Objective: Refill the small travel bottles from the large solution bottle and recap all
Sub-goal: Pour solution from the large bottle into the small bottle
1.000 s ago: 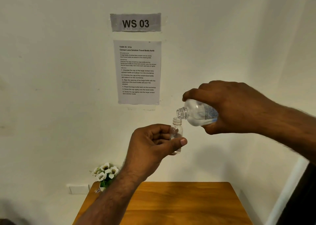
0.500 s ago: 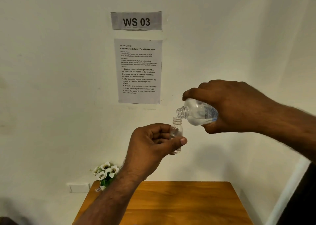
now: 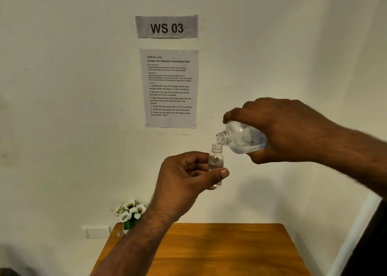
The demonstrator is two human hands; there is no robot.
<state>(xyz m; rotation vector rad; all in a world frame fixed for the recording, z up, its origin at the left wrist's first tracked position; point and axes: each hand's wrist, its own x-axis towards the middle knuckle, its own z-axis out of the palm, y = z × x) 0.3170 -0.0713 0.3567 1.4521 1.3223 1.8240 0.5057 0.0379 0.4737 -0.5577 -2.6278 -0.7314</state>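
From the head camera, the left hand (image 3: 184, 177) grips the small bottle (image 3: 216, 164) upright between thumb and fingers, held in the air above the wooden bench (image 3: 209, 252). The right hand (image 3: 278, 129) is wrapped around the large bottle (image 3: 240, 138) — tipped over so its open neck sits just above and beside the small bottle's open mouth. Both bottles are uncapped, with clear liquid inside. A small bunch of white flowers (image 3: 129, 211) stands at the bench's far left corner, below a printed sheet (image 3: 170, 88) on the wall.
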